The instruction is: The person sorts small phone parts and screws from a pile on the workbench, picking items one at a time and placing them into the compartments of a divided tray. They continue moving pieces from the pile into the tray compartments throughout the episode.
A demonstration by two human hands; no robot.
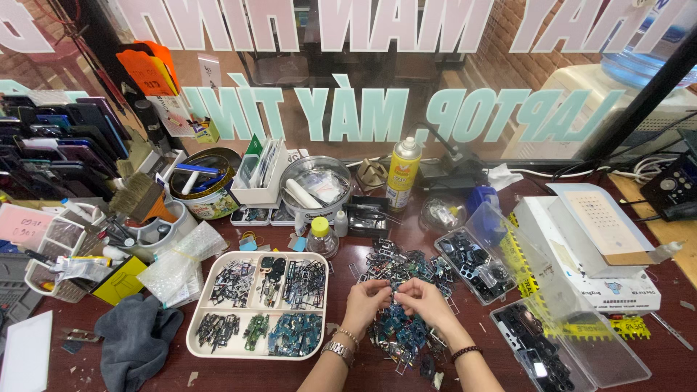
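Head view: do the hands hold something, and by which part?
Both hands, left hand and right hand, pinch one small dark electronic part between their fingertips above the pile of small blue and black parts. Which part of it cannot be told.

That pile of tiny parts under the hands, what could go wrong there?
1. The loose pile of small parts lies bare on the table, so the left hand or right hand might flick pieces away.
2. The open clear box sits near the right wrist; a nudge could spill it.
3. Parts might land in the wrong compartment of the white tray.
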